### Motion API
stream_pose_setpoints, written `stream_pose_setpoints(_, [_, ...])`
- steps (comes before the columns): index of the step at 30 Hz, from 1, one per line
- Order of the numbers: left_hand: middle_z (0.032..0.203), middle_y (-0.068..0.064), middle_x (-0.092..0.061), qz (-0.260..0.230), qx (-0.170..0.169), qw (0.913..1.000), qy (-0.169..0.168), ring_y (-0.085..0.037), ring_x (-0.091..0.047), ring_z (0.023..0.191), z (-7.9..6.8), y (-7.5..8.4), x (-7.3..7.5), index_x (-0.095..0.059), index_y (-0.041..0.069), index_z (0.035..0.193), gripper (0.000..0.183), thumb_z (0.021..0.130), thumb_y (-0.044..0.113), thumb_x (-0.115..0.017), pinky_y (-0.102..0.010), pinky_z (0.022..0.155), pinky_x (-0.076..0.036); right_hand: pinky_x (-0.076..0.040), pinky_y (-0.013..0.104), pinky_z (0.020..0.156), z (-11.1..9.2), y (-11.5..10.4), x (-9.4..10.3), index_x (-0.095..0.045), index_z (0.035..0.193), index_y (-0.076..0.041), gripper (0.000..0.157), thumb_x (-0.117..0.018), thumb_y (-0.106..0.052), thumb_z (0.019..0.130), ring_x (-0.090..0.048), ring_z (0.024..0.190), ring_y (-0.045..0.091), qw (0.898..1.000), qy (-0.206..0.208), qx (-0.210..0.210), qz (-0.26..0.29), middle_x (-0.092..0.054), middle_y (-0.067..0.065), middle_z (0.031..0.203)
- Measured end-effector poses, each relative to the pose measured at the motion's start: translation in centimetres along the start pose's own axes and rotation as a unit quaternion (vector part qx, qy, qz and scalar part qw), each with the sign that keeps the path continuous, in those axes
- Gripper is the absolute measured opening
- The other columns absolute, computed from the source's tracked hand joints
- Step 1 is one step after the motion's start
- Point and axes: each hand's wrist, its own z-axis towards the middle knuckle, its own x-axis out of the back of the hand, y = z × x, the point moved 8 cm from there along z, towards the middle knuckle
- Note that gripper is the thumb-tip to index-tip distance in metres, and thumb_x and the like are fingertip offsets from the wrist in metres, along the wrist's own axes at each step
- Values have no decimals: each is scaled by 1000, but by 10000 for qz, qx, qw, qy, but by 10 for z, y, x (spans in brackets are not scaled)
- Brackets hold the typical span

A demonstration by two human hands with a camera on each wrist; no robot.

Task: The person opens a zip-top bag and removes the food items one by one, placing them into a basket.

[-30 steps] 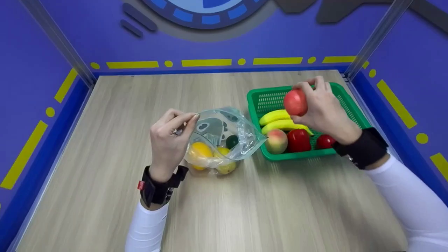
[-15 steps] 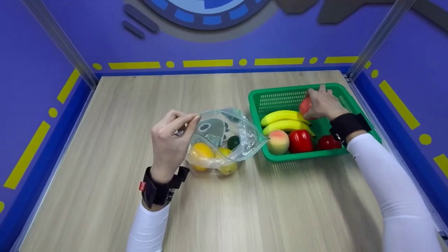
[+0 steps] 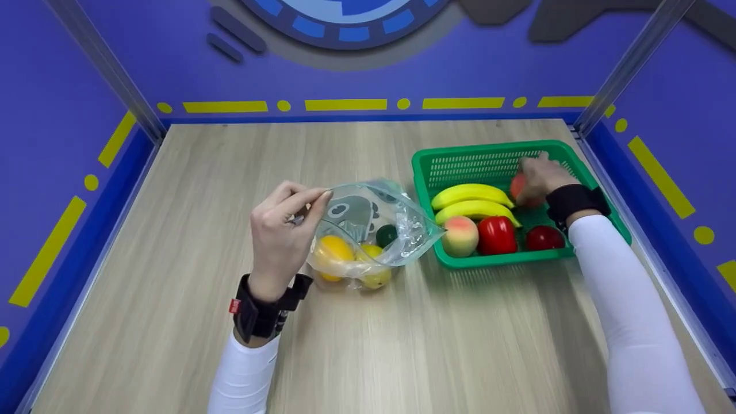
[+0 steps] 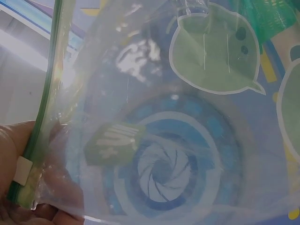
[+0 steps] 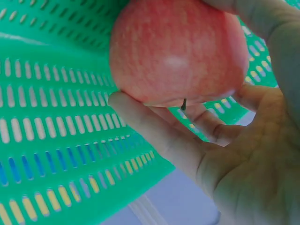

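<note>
My left hand [image 3: 286, 233] pinches the rim of a clear zip bag [image 3: 411, 227] between thumb and fingertips. The bag's green zip strip and white slider [image 4: 23, 170] show in the left wrist view. Inside lie an orange fruit [image 3: 335, 251], a yellow-green fruit [image 3: 376, 278] and a dark green round piece [image 3: 386, 235]. Over at the right, my right hand [image 3: 543, 175] is down in the green basket [image 3: 454, 262], at its back right. It holds a pinkish-red apple [image 5: 180, 54], thumb on one side and fingers on the other, with the stem facing the palm.
Two bananas [image 3: 472, 196] lie in the basket's left part. Along its front sit a peach [image 3: 460, 236], a red bell pepper [image 3: 497, 235] and a dark red round fruit [image 3: 544, 237]. Blue panels [image 3: 368, 80] wall the wooden table [image 3: 368, 351] at back and sides.
My right hand has carried the apple from above the bananas rightward and down into the basket's back right. My left hand keeps its pinch on the bag, nearly still.
</note>
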Motion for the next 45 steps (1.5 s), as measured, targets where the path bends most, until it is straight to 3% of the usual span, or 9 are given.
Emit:
stream_pose_setpoints(8, [79,-11,-67,37,17,10000,-85,-15,-59,67,-1,1,-1,-83,0,94,5,90,2,-82,-9,67,-47,-50,67,98,-4,10,-1,-44,147,12,79,-80,-30,90,-46,117,53,9995,-74,-86,308,-44,42,141])
stream_pose_setpoints(12, [79,-12,-67,9,15,9999,-99,-17,-60,66,-2,1,-3,-83,-1,94,5,90,2,-82,-6,68,-46,-47,70,105,-8,6,6,-47,146,13,72,-74,-28,93,-43,127,55,9989,60,177,425,-47,42,143])
stream_pose_setpoints(17, [80,-12,-67,-29,27,10000,-91,-16,-59,66,-2,1,-4,-83,-1,94,5,90,2,-81,-6,68,-46,-44,70,107,-20,-11,20,-55,141,12,59,-71,-23,97,-42,135,57,9968,421,652,213,-51,40,143])
stream_pose_setpoints(22, [80,-12,-68,-23,21,9999,-101,-15,-59,67,-3,1,-5,-82,-1,94,5,90,2,-82,-6,69,-46,-50,67,102,-44,-46,42,-59,140,6,50,-72,-22,100,-56,125,53,9879,1091,1065,299,-60,35,137])
stream_pose_setpoints(26, [80,-12,-67,-19,-23,10000,-78,-13,-57,66,-3,1,-6,-82,-1,93,4,90,1,-82,-6,68,-45,-57,60,90,-76,-95,63,-65,132,2,41,-75,-21,99,-68,108,44,9655,1961,1667,400,-70,28,123])
stream_pose_setpoints(30, [79,-12,-67,-69,-98,9999,-53,-14,-56,65,-3,2,-7,-82,-1,93,4,90,0,-81,-7,67,-44,-61,51,82,-116,-153,73,-71,122,-1,32,-79,-17,96,-71,96,35,9311,2564,2552,460,-74,19,112])
stream_pose_setpoints(40, [78,-12,-66,-157,-81,9998,-22,-14,-55,65,-3,3,-6,-82,-1,93,4,90,-1,-81,-7,66,-44,-62,28,70,-202,-277,53,-76,111,-5,22,-83,-10,91,-71,79,19,8393,2550,4770,552,-72,10,95])
stream_pose_setpoints(43, [78,-12,-65,-155,-89,9998,-26,-15,-56,64,-3,4,-5,-82,-1,93,4,89,-1,-81,-7,65,-44,-62,26,70,-206,-304,36,-75,115,-6,22,-80,-14,95,-69,77,19,8289,2323,5088,126,-73,8,98])
stream_pose_setpoints(45, [78,-12,-65,-162,-100,9998,-30,-16,-56,64,-3,4,-5,-82,-1,94,5,89,-1,-81,-7,65,-43,-61,26,71,-201,-318,24,-74,118,-7,23,-77,-17,98,-67,76,20,8345,2136,5073,-272,-73,8,100])
